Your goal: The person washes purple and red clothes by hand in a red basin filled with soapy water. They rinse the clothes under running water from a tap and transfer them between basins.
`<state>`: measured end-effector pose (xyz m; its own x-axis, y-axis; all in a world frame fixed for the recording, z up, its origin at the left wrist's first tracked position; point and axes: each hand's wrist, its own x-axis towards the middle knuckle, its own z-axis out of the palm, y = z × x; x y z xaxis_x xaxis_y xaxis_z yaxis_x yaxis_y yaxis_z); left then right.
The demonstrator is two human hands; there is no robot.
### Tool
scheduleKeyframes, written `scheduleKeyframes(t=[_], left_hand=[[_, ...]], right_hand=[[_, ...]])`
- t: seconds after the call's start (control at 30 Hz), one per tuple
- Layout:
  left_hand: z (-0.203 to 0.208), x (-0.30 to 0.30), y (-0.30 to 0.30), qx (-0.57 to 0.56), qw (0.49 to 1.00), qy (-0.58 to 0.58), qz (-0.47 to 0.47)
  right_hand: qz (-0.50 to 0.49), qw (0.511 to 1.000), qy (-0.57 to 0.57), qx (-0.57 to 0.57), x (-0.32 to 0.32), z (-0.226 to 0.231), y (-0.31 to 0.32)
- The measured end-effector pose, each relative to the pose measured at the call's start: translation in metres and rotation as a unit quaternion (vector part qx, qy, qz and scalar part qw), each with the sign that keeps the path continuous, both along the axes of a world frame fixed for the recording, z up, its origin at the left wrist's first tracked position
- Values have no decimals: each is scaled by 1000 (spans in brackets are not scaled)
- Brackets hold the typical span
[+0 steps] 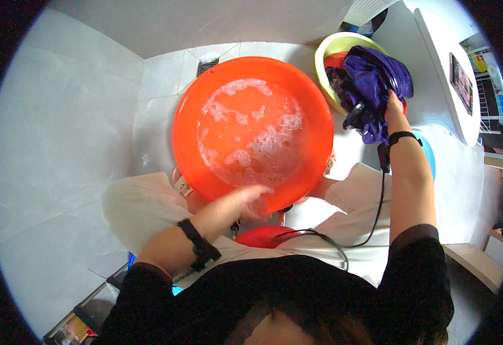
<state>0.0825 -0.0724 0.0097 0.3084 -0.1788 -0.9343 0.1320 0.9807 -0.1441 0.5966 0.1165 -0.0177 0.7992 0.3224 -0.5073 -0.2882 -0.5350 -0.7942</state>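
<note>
A large orange basin (189,103) sits on the floor between my legs, with soapy water (234,138) and patches of white foam inside. My left hand (253,200) is over the basin's near rim, smeared by motion; its fingers cannot be made out clearly and nothing shows in it. At the right, my right hand (395,107) is closed on a bunched dark purple garment (372,75). The cloth hangs over a yellow-green basin (322,60), which also holds red and dark cloth (336,60). My right fingers are partly hidden by the folds.
A red stool seat (260,236) shows under me. A black cable (380,201) runs from my right wrist strap across my lap. Behind the orange basin is a floor drain (206,66) by the wall. A white appliance lid (444,75) and a blue tub (427,150) stand at right.
</note>
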Motion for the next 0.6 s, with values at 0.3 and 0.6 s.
scheduleKeyframes(t=[0.3, 0.6], left_hand=[[-47, -2, -58, 45, 981, 4, 189], [-19, 5, -65, 56, 917, -30, 394]], right_hand=[[80, 956, -204, -194, -196, 59, -62], [127, 953, -72, -264, -292, -14, -149]])
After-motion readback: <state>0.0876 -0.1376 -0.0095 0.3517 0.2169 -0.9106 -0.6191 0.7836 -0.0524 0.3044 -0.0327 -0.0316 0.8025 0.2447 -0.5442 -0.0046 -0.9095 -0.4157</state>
